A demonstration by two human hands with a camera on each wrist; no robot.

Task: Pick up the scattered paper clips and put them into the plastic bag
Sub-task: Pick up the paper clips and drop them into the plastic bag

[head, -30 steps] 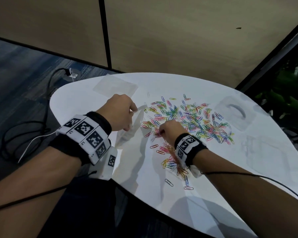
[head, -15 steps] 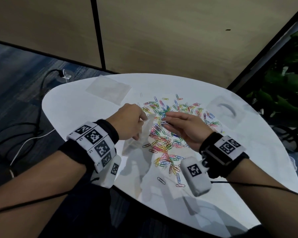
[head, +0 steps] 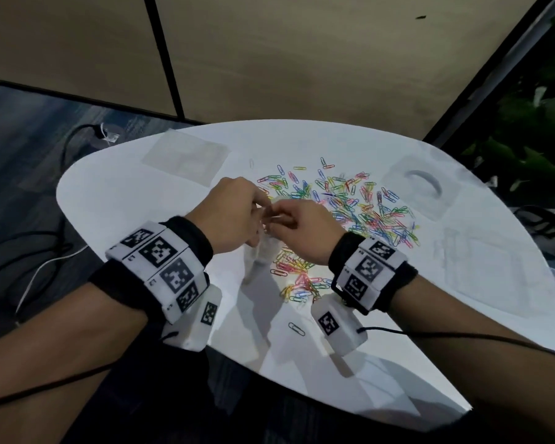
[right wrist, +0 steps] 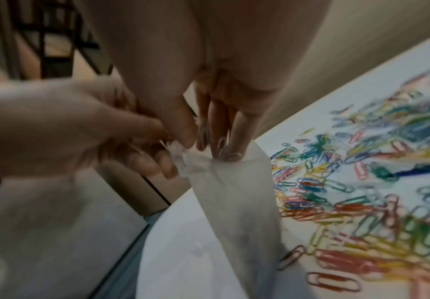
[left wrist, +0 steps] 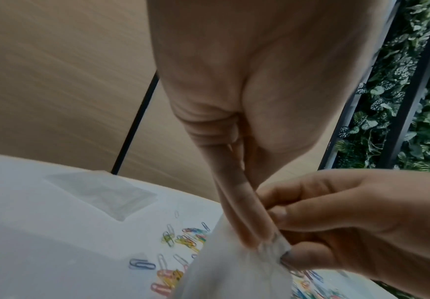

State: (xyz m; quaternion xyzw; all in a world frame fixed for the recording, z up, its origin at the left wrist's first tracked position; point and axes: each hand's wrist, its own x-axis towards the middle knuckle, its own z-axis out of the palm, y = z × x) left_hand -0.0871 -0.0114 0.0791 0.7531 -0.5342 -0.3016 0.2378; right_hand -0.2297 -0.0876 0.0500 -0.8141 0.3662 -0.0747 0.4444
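Note:
A small clear plastic bag hangs from both hands, its bottom touching the white table. My left hand pinches the bag's crumpled mouth between straight fingers and thumb. My right hand meets it there, its fingertips and thumb pinching the same rim of the bag. Whether it also holds clips is hidden. Colourful paper clips lie spread beyond the hands, with a smaller heap under the right wrist and one stray clip near the front.
Flat clear bags lie at the table's far left, far right and right edge. Cables run over the floor on the left. Green plants stand behind a dark frame on the right.
My right hand left the near heap of clips, rose and moved left to the bag's mouth, where it now meets the left hand. The left hand kept holding the bag.

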